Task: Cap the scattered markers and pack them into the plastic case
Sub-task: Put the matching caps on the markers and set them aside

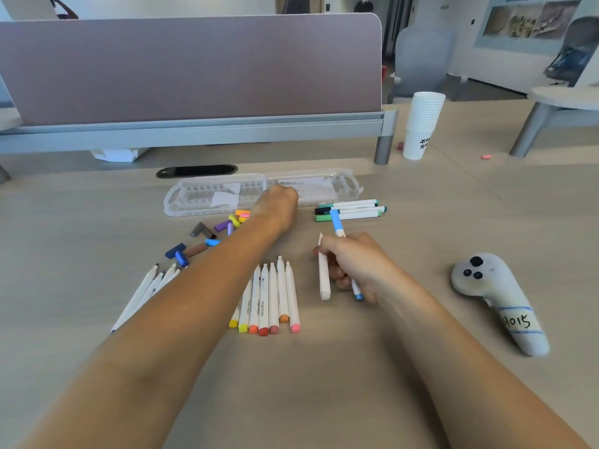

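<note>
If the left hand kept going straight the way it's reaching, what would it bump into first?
Most likely the clear case, lying open right ahead of the left hand; the knuckles overlap its near edge, though depth is unclear.

Open office, evenly lit, pale walls.
Light wood desk [324, 384] backed by mauve partition [194, 66] on grey rail [194, 131]; grey chair [421, 56] beyond, round side table [564, 97] right, photo poster [531, 19] on far wall.

Clear case [181, 202] open flat — uncapped markers [274, 293], loose caps [223, 225] nearby.
</note>
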Tool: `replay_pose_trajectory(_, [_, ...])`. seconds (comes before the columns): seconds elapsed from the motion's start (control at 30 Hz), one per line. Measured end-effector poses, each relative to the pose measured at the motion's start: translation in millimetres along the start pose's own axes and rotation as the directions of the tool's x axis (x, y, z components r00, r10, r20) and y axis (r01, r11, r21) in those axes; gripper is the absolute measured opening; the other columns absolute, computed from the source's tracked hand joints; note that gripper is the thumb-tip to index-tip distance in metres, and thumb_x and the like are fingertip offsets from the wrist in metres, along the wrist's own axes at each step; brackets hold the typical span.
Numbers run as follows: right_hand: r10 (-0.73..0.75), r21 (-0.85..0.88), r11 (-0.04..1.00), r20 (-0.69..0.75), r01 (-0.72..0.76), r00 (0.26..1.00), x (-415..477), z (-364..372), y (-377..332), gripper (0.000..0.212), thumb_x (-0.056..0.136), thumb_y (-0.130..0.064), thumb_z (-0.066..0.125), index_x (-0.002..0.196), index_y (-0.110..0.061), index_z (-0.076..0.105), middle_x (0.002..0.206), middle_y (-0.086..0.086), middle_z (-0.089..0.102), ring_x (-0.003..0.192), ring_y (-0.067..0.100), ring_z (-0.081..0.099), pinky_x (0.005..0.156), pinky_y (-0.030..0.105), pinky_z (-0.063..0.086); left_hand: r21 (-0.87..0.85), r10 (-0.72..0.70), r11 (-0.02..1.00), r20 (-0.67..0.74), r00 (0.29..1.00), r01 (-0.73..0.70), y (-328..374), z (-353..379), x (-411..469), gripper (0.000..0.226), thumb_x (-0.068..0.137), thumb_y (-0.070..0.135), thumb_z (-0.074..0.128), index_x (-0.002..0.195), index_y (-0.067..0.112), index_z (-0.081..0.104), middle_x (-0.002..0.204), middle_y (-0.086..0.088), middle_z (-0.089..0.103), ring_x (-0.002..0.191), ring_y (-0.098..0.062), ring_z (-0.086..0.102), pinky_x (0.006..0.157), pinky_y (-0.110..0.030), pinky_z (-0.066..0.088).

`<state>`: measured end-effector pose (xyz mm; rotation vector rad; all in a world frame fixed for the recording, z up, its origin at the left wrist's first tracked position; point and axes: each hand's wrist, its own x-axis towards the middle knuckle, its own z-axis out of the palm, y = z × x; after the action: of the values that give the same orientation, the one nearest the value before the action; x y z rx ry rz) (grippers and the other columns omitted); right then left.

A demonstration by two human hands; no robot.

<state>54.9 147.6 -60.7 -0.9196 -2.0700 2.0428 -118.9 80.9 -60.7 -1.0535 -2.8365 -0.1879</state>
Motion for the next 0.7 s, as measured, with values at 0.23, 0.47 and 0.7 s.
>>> replay_pose_trajectory(0.23, [-0.055,0.027,0.998,0.036,0.054,0.998,-6.3,4.1,-0.6,0.008,0.082,-0.011,0.057,0.076,-0.007,0.055,0.060,0.004,0.046,0.048,0.015,0.034,0.044,0.023,0.024,-0.332,0.010,0.943,0.020,1.000,-0.003,-15.7,-24.9,-41.4,0.043,0.079,0.007,0.074,0.118,0.022,0.066,0.112,0.000,0.067,0.100,-0.015,0.064,0.091,-0.030,0.052])
replay_pose_trajectory(0.47, [-0.163,0.050,0.986,0.110,0.158,0.981,-20.5,13.7,-6.5,0.013,0.092,-0.013,0.055,0.086,-0.003,0.063,0.085,0.015,0.075,0.046,0.013,0.041,0.044,0.023,0.029,-0.520,0.054,0.851,-0.048,0.997,-0.071,-53.6,-46.8,-119.6,0.020,0.087,0.019,0.073,0.104,0.028,0.074,0.099,0.015,0.070,0.086,0.000,0.064,0.081,-0.020,0.052])
replay_pose_trajectory(0.7, [-0.376,-0.072,0.920,0.119,0.386,0.919,-31.1,27.6,-2.8,0.028,0.098,-0.029,0.057,0.100,-0.004,0.071,0.063,-0.005,0.057,0.059,0.012,0.047,0.059,0.028,0.039,-0.859,0.058,0.506,-0.057,0.997,-0.078,-67.8,-41.0,-161.7,0.017,0.094,0.012,0.061,0.106,0.023,0.061,0.094,0.002,0.075,0.076,-0.013,0.070,0.068,-0.025,0.055])
